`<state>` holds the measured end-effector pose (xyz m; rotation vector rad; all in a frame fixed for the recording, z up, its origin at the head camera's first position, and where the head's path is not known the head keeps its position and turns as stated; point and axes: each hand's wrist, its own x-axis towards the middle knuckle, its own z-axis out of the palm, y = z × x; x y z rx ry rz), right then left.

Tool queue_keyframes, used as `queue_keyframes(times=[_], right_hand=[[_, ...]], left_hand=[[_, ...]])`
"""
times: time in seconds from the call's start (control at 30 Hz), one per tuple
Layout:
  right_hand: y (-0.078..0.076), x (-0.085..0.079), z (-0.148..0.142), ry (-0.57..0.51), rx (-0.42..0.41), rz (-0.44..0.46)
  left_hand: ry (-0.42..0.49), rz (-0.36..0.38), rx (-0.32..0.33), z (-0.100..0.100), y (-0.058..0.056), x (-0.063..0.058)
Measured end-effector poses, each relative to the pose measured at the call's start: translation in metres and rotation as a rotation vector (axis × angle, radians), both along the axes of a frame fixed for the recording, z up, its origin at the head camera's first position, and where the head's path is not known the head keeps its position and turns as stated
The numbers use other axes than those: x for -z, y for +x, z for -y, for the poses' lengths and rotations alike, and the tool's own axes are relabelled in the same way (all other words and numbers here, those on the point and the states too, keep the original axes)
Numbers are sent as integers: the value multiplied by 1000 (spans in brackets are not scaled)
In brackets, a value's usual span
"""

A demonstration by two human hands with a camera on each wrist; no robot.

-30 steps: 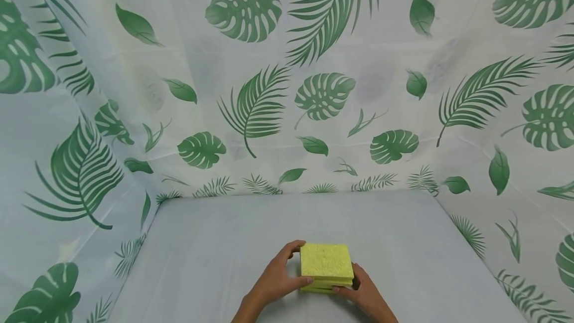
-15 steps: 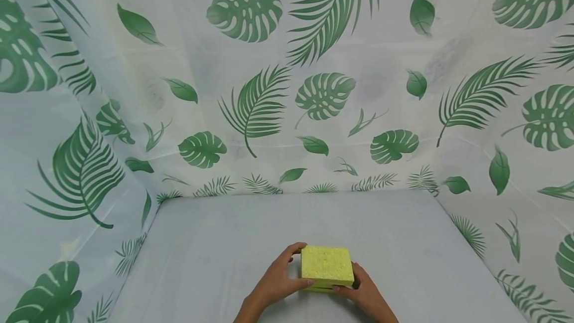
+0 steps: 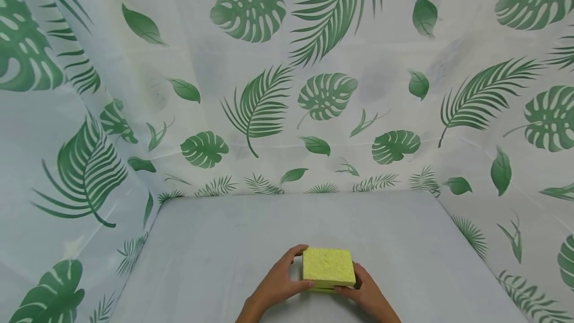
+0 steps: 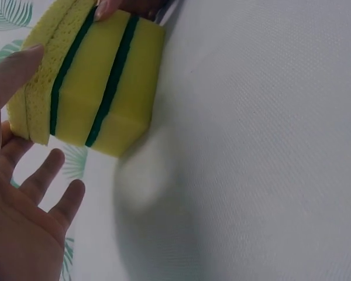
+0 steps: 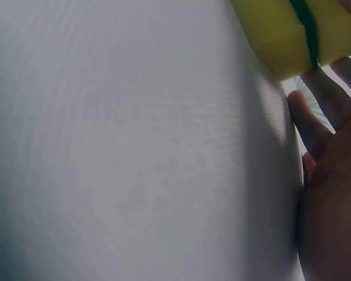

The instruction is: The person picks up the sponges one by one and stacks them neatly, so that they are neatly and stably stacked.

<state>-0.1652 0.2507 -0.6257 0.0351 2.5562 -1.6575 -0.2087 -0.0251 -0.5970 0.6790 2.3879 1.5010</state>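
In the head view, a stack of yellow sponges stands on the pale table between both hands, its top porous sponge [image 3: 329,265] lying flat. The left hand [image 3: 279,283] holds the upper part from the left, thumb in front and fingers behind. From the left wrist, two porous sponges [image 4: 40,108] show above two smoother foam sponges [image 4: 85,99] with dark green scouring layers. The right hand [image 3: 368,294] grips the stack lower down on its right side, thumb at the front. Its fingers touch a foam sponge [image 5: 284,44] in the right wrist view; some fingers are hidden.
A light grey-white cloth surface [image 3: 215,248] spreads around the stack. Behind it and at both sides rise white sheets [image 3: 269,163] printed with green leaves, meeting the table along its far and side edges.
The top porous sponge has shifted slightly toward the person and sits more evenly over the layer below. Both hands keep their hold, with the whole view drifting a little.
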Motion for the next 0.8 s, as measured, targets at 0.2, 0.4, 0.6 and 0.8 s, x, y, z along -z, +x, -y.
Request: queue_keyframes(times=[0.2,0.4,0.6,0.8], right_hand=[[1,0,-4,-12,4,5],[1,1,-4,10,11,2],[1,2,-2,22,13,-3],[-1,4,4,15,1,2]], left_hand=[[-16,-15,17,-4,0,-1],[-25,-35,32,-3,-1,-3],[-21,-96,69,0,-3,-5],[-30,-94,98,6,-5,-8]])
